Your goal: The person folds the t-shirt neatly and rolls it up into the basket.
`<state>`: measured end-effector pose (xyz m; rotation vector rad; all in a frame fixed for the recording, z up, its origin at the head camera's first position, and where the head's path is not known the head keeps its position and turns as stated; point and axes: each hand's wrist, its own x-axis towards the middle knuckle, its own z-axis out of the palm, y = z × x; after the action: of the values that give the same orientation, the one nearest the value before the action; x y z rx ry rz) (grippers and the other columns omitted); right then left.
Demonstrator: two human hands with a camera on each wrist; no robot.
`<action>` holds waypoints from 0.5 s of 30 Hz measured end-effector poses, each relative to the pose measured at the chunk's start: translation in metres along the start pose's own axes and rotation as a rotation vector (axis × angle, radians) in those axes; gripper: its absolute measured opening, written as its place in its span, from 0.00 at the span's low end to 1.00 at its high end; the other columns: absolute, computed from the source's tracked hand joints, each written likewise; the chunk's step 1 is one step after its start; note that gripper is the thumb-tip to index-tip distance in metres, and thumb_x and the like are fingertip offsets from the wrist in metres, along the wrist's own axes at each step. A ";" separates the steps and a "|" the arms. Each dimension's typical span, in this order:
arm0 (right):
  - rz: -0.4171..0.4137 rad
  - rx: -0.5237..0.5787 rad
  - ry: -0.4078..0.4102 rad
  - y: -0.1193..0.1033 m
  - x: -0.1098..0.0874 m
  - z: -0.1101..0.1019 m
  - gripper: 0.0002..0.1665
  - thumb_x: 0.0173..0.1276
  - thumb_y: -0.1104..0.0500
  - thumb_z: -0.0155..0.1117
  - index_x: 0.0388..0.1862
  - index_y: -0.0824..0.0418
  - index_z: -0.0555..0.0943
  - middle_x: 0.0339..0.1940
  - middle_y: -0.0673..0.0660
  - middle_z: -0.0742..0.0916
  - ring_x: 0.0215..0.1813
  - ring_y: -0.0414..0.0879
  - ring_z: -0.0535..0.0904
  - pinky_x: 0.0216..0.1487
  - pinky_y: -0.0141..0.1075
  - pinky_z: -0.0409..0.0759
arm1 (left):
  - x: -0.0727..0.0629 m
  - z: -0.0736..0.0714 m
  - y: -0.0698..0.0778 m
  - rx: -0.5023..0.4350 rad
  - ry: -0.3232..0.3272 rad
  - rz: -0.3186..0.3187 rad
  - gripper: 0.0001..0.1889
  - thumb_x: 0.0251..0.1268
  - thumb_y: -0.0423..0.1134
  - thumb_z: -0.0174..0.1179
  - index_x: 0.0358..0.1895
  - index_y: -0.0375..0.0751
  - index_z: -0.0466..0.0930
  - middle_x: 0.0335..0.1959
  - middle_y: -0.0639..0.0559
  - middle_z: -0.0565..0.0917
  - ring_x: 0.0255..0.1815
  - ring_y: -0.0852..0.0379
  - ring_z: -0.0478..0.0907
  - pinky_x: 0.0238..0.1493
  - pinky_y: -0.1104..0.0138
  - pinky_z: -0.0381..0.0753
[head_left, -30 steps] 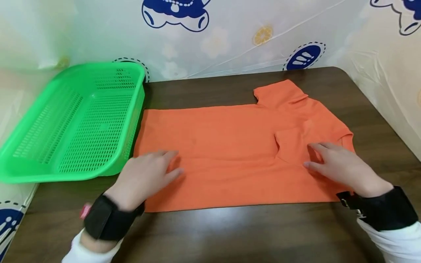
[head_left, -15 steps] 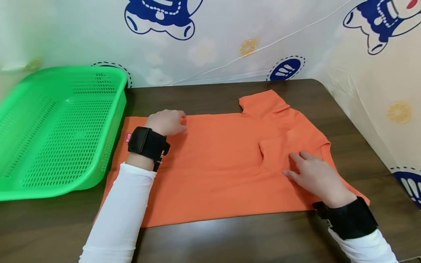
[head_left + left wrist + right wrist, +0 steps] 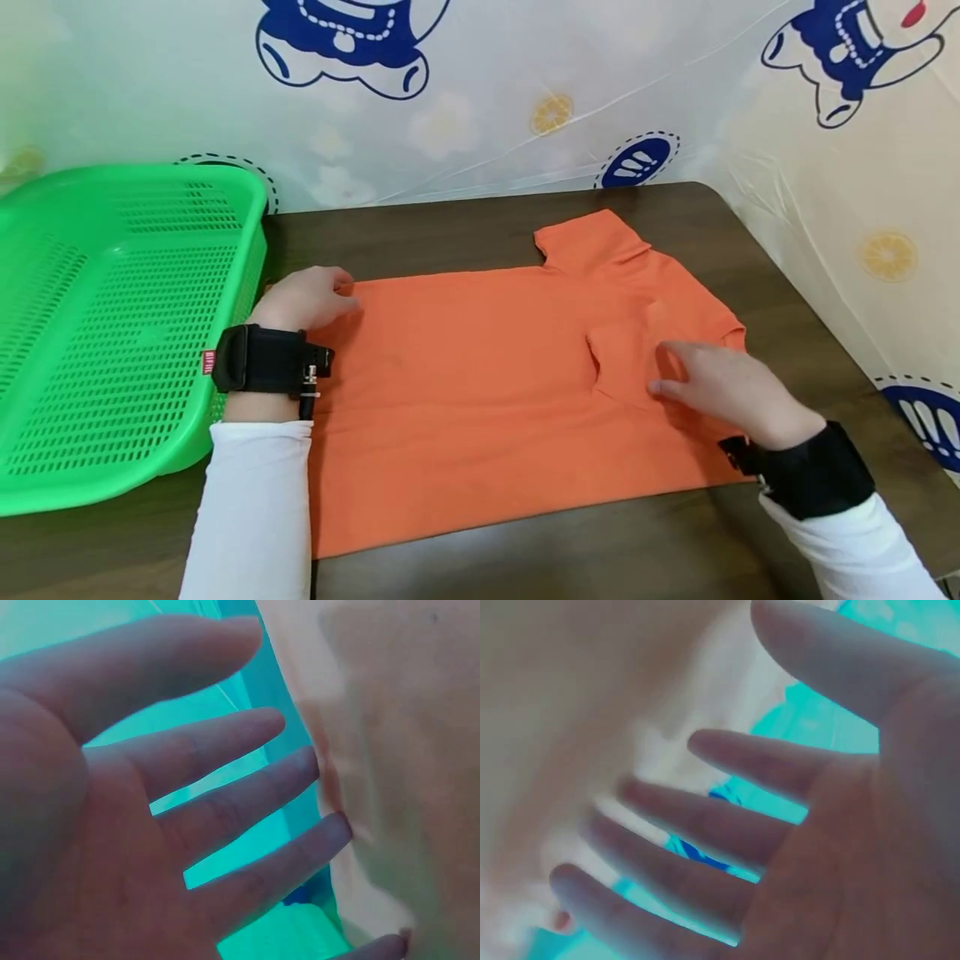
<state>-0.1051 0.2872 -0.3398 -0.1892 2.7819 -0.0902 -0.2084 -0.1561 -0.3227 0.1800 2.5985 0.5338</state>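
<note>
An orange short-sleeved shirt [image 3: 450, 375] lies spread on the dark wooden table, its collar and sleeve end to the right and its hem to the left. At the shirt's far left corner is my left hand [image 3: 303, 298]; the left wrist view shows its fingers [image 3: 247, 810] straight and spread, fingertips right at the cloth. Over the chest, beside a pocket-like patch [image 3: 622, 358], my right hand [image 3: 727, 387] rests with relaxed fingers. In the right wrist view the fingers [image 3: 705, 825] of that hand are extended and spread against the pale-looking cloth. Neither hand grips anything.
A green perforated plastic basket [image 3: 247, 250] stands at the left, right beside the left wrist and the shirt's hem. Behind the dark table [image 3: 420, 237] hangs a patterned sheet [image 3: 465, 100] with cartoon figures.
My left hand has moved from the near left of the shirt to its far edge, then left toward the corner. My right hand stays on the chest. The head view has shifted.
</note>
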 end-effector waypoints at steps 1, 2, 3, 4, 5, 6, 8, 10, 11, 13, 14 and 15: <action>-0.005 0.010 -0.011 0.002 0.007 -0.007 0.39 0.57 0.36 0.56 0.56 0.63 0.68 0.43 0.62 0.80 0.41 0.55 0.76 0.40 0.52 0.71 | 0.000 0.000 -0.001 -0.006 0.008 -0.005 0.29 0.63 0.46 0.49 0.63 0.33 0.58 0.59 0.32 0.64 0.52 0.38 0.65 0.48 0.47 0.66; -0.011 0.022 -0.016 0.003 0.015 -0.014 0.39 0.58 0.36 0.55 0.57 0.63 0.68 0.43 0.62 0.80 0.41 0.55 0.76 0.41 0.52 0.71 | -0.001 0.000 -0.002 -0.008 0.015 -0.005 0.29 0.63 0.46 0.49 0.63 0.33 0.58 0.60 0.32 0.64 0.53 0.38 0.65 0.49 0.47 0.66; -0.025 0.037 -0.007 0.005 0.024 -0.021 0.38 0.59 0.37 0.54 0.58 0.63 0.67 0.42 0.62 0.80 0.41 0.55 0.76 0.41 0.52 0.71 | -0.001 0.000 -0.003 -0.011 0.018 -0.010 0.30 0.63 0.47 0.49 0.64 0.33 0.57 0.60 0.32 0.63 0.54 0.38 0.65 0.49 0.47 0.65; -0.046 0.046 0.017 0.007 0.034 -0.027 0.37 0.60 0.38 0.54 0.59 0.63 0.67 0.44 0.63 0.80 0.43 0.56 0.76 0.43 0.53 0.70 | -0.002 -0.001 -0.003 -0.015 0.018 -0.016 0.31 0.63 0.48 0.49 0.65 0.33 0.56 0.61 0.33 0.63 0.54 0.37 0.64 0.50 0.47 0.64; -0.071 0.053 0.042 0.009 0.045 -0.032 0.35 0.61 0.40 0.54 0.58 0.63 0.68 0.44 0.63 0.80 0.43 0.56 0.76 0.43 0.53 0.70 | -0.002 -0.001 -0.004 -0.018 0.020 -0.020 0.32 0.62 0.48 0.49 0.65 0.33 0.55 0.61 0.33 0.62 0.55 0.37 0.63 0.51 0.46 0.64; -0.100 0.053 0.069 0.010 0.057 -0.037 0.33 0.62 0.41 0.54 0.57 0.63 0.69 0.44 0.64 0.80 0.43 0.57 0.76 0.43 0.53 0.70 | -0.003 -0.002 -0.005 -0.020 0.022 -0.023 0.33 0.62 0.49 0.50 0.65 0.34 0.54 0.61 0.33 0.62 0.56 0.37 0.63 0.51 0.46 0.63; -0.141 0.054 0.106 0.011 0.081 -0.045 0.32 0.63 0.45 0.55 0.58 0.65 0.68 0.48 0.67 0.79 0.47 0.59 0.74 0.47 0.54 0.68 | -0.004 -0.004 -0.007 -0.022 0.027 -0.022 0.33 0.62 0.50 0.50 0.66 0.35 0.54 0.61 0.33 0.62 0.56 0.36 0.63 0.51 0.46 0.63; -0.172 0.040 0.128 0.011 0.104 -0.051 0.29 0.63 0.49 0.56 0.57 0.66 0.69 0.50 0.68 0.77 0.49 0.60 0.73 0.50 0.54 0.66 | -0.005 -0.005 -0.009 -0.023 0.033 -0.020 0.33 0.62 0.51 0.50 0.66 0.36 0.55 0.61 0.33 0.63 0.56 0.37 0.63 0.51 0.46 0.63; -0.180 0.033 0.121 0.010 0.114 -0.054 0.29 0.64 0.51 0.56 0.58 0.68 0.68 0.52 0.68 0.76 0.51 0.61 0.71 0.52 0.54 0.65 | -0.005 -0.006 -0.010 -0.023 0.036 -0.021 0.33 0.62 0.51 0.50 0.66 0.36 0.55 0.61 0.34 0.64 0.55 0.37 0.64 0.50 0.46 0.64; -0.184 0.020 0.091 0.008 0.135 -0.058 0.30 0.64 0.54 0.55 0.60 0.69 0.65 0.56 0.70 0.72 0.56 0.63 0.67 0.55 0.55 0.61 | -0.005 -0.007 -0.011 -0.022 0.036 -0.021 0.33 0.62 0.51 0.50 0.66 0.37 0.55 0.60 0.35 0.65 0.55 0.38 0.65 0.50 0.48 0.64; -0.189 0.005 0.076 0.007 0.144 -0.060 0.30 0.64 0.55 0.55 0.61 0.70 0.64 0.58 0.70 0.70 0.57 0.63 0.66 0.57 0.54 0.59 | -0.004 -0.007 -0.011 -0.023 0.039 -0.024 0.33 0.62 0.52 0.50 0.66 0.38 0.56 0.60 0.35 0.65 0.54 0.38 0.65 0.50 0.48 0.65; -0.183 -0.006 0.049 0.006 0.152 -0.062 0.32 0.64 0.56 0.55 0.63 0.70 0.61 0.60 0.71 0.68 0.60 0.63 0.63 0.58 0.55 0.57 | -0.004 -0.006 -0.011 -0.024 0.042 -0.027 0.33 0.62 0.52 0.50 0.66 0.38 0.56 0.60 0.35 0.66 0.54 0.39 0.66 0.50 0.48 0.65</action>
<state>-0.2694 0.2738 -0.3336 -0.4481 2.8081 -0.1341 -0.2080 -0.1690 -0.3205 0.1267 2.6300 0.5647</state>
